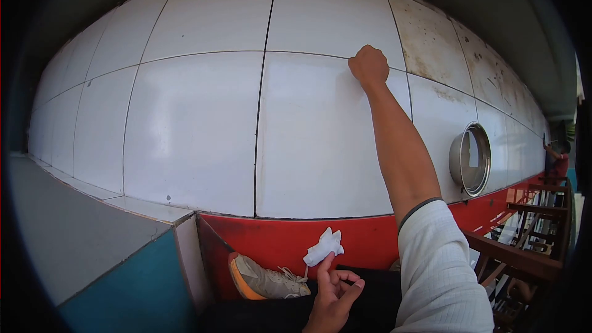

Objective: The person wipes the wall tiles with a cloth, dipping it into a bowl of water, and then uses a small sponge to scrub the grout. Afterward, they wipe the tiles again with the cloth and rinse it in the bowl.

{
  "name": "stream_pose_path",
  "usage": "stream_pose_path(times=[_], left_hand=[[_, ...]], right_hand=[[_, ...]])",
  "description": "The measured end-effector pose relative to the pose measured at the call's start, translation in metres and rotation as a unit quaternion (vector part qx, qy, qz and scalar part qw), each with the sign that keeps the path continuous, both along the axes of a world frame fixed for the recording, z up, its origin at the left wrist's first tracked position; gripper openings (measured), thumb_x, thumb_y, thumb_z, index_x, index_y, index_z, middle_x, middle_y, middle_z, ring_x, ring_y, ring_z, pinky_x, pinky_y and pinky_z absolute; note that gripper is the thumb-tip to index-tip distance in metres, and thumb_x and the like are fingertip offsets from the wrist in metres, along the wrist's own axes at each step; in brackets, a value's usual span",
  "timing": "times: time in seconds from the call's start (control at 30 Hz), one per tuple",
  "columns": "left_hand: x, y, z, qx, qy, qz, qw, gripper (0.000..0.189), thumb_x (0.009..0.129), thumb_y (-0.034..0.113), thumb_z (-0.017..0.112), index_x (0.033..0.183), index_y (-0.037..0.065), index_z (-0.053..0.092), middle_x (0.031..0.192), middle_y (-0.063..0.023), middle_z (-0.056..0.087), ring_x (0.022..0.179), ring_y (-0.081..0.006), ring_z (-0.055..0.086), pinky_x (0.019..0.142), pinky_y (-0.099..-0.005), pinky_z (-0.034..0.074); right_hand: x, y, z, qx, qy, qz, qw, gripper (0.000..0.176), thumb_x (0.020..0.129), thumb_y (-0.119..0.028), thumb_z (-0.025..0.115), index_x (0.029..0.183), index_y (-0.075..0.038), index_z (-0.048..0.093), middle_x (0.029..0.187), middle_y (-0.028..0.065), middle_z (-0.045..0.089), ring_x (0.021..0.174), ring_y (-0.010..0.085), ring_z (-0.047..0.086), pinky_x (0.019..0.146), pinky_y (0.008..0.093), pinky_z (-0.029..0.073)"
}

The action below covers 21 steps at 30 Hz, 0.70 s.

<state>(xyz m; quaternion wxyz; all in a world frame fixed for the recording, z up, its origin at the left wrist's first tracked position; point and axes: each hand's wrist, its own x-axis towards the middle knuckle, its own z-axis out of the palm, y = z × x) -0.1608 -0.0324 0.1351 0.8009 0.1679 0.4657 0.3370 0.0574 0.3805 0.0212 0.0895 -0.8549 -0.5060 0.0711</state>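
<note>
My right hand (369, 66) is closed in a fist on the white tiles (320, 129), at the end of my outstretched arm in a pale sleeve. Its palm side is hidden, so anything inside the fist cannot be made out. Low in the view, my left hand (336, 299) has its index finger stretched out and the other fingers loosely curled, thumb apart. The tip of that finger overlaps a crumpled white cloth or tissue (323, 248) against the red surface (364, 234). Whether they touch is hard to tell.
A shiny metal basin (457, 160) is on the tiles right of my forearm. Brown stains mark the far-right tiles (425, 37). My shoe (269, 280) is by the red surface. A dark brown frame (515, 253) stands lower right. Another person in red (560, 163) is at the right edge.
</note>
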Motion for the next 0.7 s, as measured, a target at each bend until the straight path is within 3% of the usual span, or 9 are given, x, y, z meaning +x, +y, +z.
stream_pose_path(times=[0.2, 0.3, 0.47, 0.7], left_hand=[[0.000, 0.000, -0.002, 0.006, 0.001, 0.003, 1.000, 0.073, 0.098, 0.011, 0.061, 0.157, 0.008, 0.017, 0.098, -0.0060, 0.058, 0.081, -0.0125, 0.052, 0.073, -0.0255, 0.044], [-0.004, 0.003, 0.000, 0.004, 0.028, -0.016, 0.999, 0.070, 0.100, 0.014, 0.060, 0.156, 0.008, 0.019, 0.096, -0.0052, 0.058, 0.078, -0.0119, 0.051, 0.071, -0.0253, 0.044], [-0.006, 0.005, 0.001, -0.005, 0.031, -0.018, 0.999, 0.067, 0.102, 0.020, 0.059, 0.155, 0.009, 0.020, 0.095, -0.0040, 0.058, 0.077, -0.0109, 0.050, 0.069, -0.0251, 0.043], [-0.004, 0.003, -0.003, 0.008, 0.020, -0.014, 1.000, 0.070, 0.102, 0.024, 0.062, 0.156, 0.010, 0.019, 0.095, -0.0029, 0.058, 0.077, -0.0107, 0.050, 0.069, -0.0248, 0.043]], right_hand=[[-0.081, 0.022, -0.007, 0.001, 0.030, 0.094, 0.995, 0.010, 0.081, -0.008, 0.064, 0.080, -0.003, 0.073, 0.083, 0.0138, 0.073, 0.079, 0.0311, 0.073, 0.063, 0.0388, 0.059], [-0.083, 0.022, -0.007, -0.003, 0.041, 0.113, 0.993, 0.010, 0.081, -0.008, 0.064, 0.079, -0.003, 0.072, 0.082, 0.0136, 0.073, 0.077, 0.0305, 0.073, 0.061, 0.0384, 0.058], [-0.028, 0.007, -0.004, 0.001, 0.017, 0.052, 0.998, 0.009, 0.080, -0.010, 0.066, 0.079, -0.003, 0.071, 0.083, 0.0136, 0.073, 0.077, 0.0304, 0.072, 0.061, 0.0392, 0.058], [0.083, -0.008, -0.002, 0.001, -0.016, -0.055, 0.998, 0.024, 0.081, -0.017, 0.066, 0.095, 0.000, 0.074, 0.099, 0.0215, 0.074, 0.095, 0.0373, 0.073, 0.078, 0.0443, 0.060]])
